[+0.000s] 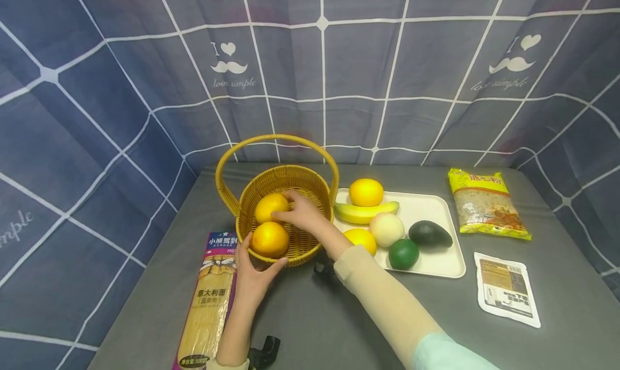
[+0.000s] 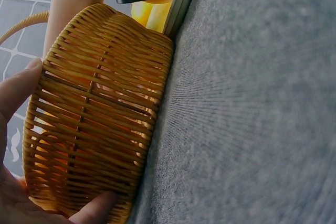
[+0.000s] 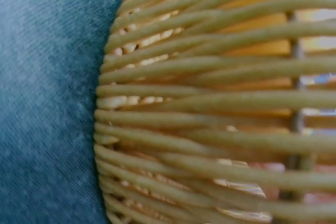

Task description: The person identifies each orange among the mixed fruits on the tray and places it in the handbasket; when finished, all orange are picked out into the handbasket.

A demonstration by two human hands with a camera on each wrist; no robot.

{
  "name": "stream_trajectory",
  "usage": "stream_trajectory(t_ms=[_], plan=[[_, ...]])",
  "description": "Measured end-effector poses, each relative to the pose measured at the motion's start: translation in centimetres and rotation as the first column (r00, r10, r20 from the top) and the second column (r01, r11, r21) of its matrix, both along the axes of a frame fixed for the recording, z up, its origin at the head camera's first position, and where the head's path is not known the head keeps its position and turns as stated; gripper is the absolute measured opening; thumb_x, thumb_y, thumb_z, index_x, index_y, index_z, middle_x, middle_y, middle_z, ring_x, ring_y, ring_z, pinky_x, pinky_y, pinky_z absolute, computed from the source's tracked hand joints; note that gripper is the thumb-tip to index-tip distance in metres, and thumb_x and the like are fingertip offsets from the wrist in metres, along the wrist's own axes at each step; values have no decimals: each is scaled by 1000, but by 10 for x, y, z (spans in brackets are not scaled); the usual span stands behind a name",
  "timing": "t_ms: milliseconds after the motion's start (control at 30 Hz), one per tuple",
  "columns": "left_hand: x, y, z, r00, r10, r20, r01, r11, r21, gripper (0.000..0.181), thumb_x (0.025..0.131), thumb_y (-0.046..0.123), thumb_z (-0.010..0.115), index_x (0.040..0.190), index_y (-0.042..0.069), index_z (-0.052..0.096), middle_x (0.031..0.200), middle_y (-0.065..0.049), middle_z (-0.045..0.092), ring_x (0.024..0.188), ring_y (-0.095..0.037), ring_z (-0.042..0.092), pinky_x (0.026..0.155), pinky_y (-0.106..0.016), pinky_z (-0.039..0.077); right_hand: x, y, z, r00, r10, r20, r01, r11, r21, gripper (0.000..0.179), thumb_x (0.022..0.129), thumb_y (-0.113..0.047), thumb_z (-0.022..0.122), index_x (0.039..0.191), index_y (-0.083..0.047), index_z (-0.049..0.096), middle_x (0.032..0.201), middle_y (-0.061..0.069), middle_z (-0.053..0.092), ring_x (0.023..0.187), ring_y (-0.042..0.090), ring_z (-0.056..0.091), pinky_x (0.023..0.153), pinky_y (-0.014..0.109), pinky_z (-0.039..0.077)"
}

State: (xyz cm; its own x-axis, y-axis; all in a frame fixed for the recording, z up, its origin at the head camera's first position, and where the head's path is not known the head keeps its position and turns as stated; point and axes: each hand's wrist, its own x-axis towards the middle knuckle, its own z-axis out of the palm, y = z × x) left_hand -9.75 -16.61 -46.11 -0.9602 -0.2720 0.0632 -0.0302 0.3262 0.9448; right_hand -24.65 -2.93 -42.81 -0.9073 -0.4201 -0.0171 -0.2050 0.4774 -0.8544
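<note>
A woven wicker basket with a tall hoop handle stands on the grey cloth. Two oranges lie inside it at the left, one in front of the other. My right hand reaches in over the rim and holds the rear orange between thumb and fingers. At the near left rim, my left hand grips the basket, thumb and fingers spread along its side. In the left wrist view that hand's thumb lies at the rim. Basket weave fills most of the right wrist view, hiding the right hand.
Right of the basket, a white tray bears an orange, a banana, a peach, an avocado, a lemon and a green fruit. A spaghetti pack lies left; a yellow bag and white pouch lie right.
</note>
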Motion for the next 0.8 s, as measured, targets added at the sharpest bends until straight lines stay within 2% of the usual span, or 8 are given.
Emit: stream_trajectory(t_ms=[233, 433, 633, 800], plan=[[0, 1, -1, 1000, -3, -6, 3, 1000, -3, 95, 78, 21, 82, 150, 8, 22, 156, -23, 1, 142, -43, 4, 102, -53, 39, 3, 15, 8, 996, -22, -81, 25, 999, 28, 71, 85, -44, 70, 143, -9, 45, 140, 10, 50, 119, 27, 53, 97, 41, 47], [0, 0, 0, 1000, 1, -8, -1, 1000, 1, 94, 78, 20, 81, 150, 8, 22, 156, -22, 2, 142, -41, 6, 102, -53, 39, 6, 31, 20, 996, -42, -85, 40, 999, -24, 73, 85, -45, 71, 144, -11, 44, 139, 11, 51, 111, 31, 59, 86, 38, 53], [0, 1, -1, 1000, -2, -7, 2, 1000, 20, 94, 78, 19, 81, 151, 9, 22, 156, -21, 1, 142, -41, 6, 102, -53, 39, 17, 50, 41, 995, -53, -87, 46, 995, -85, 73, 85, -47, 70, 145, -16, 43, 138, 9, 51, 110, 28, 60, 84, 37, 54], [0, 0, -1, 1000, -6, -3, 6, 1000, 30, 94, 78, 21, 82, 151, 10, 22, 157, -21, -1, 143, -40, 5, 103, -53, 39, 27, 68, 62, 994, -61, -87, 54, 995, -82, 77, 83, -52, 70, 146, -19, 41, 140, 5, 50, 111, 23, 59, 87, 39, 53]])
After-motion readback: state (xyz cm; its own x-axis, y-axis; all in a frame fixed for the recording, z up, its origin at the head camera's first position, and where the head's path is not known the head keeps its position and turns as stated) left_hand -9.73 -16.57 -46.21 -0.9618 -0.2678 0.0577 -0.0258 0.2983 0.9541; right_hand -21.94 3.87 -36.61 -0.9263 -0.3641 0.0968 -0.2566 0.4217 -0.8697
